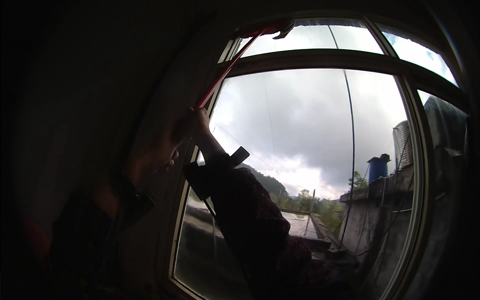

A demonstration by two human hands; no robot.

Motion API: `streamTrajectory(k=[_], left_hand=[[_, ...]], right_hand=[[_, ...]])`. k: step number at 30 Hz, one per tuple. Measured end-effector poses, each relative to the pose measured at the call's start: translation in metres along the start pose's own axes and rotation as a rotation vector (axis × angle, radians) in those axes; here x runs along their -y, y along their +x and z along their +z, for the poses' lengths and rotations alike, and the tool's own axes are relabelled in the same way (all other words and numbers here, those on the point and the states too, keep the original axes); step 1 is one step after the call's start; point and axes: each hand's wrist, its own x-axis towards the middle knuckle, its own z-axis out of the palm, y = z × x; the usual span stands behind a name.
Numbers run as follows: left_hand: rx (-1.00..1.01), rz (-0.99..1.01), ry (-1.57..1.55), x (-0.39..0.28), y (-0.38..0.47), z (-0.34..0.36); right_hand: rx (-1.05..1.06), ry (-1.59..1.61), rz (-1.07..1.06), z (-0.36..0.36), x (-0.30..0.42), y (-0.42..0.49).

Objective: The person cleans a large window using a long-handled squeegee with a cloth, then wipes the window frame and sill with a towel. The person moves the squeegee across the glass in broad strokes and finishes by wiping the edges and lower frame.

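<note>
My right hand [198,122] is raised before the left side of the window and closed around a red pole [230,69]. The pole slants up to the right, to a dark red head that looks like cloth [272,29] at the top left of the upper pane. Lower and to the left, my left hand [163,155] is in deep shadow beside the window frame; its fingers look curled, but whether it holds the pole's lower end cannot be seen. Dark devices are strapped at both wrists. A dark patterned sleeve covers my right arm.
A large window pane [285,123] fills the middle, with a crossbar [311,60] above and a mullion [418,150] at the right. A dark wall [93,93] stands at the left. Beyond the glass are a blue tank [377,169], a concrete wall and a hanging cable.
</note>
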Motion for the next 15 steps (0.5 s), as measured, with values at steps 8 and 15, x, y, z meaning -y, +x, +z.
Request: streamTrajectory(k=[8, 15], left_hand=[[0.141, -0.24, -0.244, 0.081, -0.111, -0.026], [0.126, -0.33, -0.333, 0.049, -0.257, -0.096]], right_hand=[[0.064, 0.519, 0.099, 0.062, 0.005, -0.153], [0.371, 1.018, -0.053, 0.082, 0.101, -0.241]])
